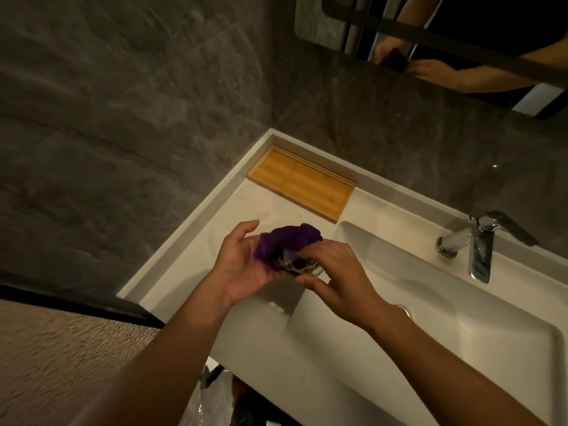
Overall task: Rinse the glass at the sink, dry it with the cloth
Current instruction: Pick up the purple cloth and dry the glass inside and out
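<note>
A small clear glass (299, 267) is held above the white counter, just left of the basin. A purple cloth (281, 242) is bunched over and around the glass's far side. My left hand (242, 265) cups the cloth from the left with its fingers half curled. My right hand (333, 272) grips the glass from the right, with its thumb below and its fingers over the top. Most of the glass is hidden by the cloth and my fingers.
The white sink basin (399, 272) lies to the right, with a chrome tap (479, 244) at its far side. A bamboo tray (302, 182) sits in the counter's back corner. Dark stone walls stand behind and to the left. A mirror (445, 41) hangs above.
</note>
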### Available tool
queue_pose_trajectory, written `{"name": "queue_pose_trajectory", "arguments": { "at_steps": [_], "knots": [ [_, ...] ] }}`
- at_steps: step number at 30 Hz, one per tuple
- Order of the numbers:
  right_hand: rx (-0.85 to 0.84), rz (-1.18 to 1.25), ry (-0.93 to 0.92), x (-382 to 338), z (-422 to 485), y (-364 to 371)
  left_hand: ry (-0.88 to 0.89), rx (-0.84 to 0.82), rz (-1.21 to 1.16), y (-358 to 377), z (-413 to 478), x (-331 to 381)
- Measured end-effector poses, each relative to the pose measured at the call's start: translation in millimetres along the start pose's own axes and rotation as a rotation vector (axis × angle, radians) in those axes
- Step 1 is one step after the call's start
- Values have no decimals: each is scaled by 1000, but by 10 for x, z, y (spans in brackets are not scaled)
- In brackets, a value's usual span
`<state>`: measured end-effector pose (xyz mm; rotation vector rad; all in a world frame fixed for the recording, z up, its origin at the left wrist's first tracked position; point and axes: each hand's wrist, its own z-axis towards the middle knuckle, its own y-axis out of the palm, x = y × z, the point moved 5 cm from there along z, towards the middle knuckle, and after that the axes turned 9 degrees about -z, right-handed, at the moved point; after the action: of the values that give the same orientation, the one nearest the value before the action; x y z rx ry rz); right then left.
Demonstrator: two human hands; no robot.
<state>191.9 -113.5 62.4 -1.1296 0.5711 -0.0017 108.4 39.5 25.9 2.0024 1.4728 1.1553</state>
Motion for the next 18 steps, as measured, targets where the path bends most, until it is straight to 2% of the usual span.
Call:
{"name": "queue_pose_trajectory", "arguments": {
  "at_steps": [4, 6, 9, 11, 13, 16, 18],
  "knots": [
    [180, 107, 186, -75, -32, 21, 17, -146, -184, 19, -67, -160],
    [228, 109, 240, -138, -10, 23, 79, -166, -167, 71, -72, -255],
    [203, 95, 338, -251, 62, 66, 177, -111, -48, 146, -66, -381],
    [181, 43, 369, -326, 123, 64, 177, -78, -26, 176, -53, -453],
    [129, 4, 346, -359, 172, 19, 149, -69, -54, 198, -57, -485],
    [28, 104, 202, -323, 194, -128, 123, -64, -121, 187, -47, -456],
    [70, 99, 80, -252, 171, -266, 92, -94, -154, 189, -54, -412]
  ]
}}
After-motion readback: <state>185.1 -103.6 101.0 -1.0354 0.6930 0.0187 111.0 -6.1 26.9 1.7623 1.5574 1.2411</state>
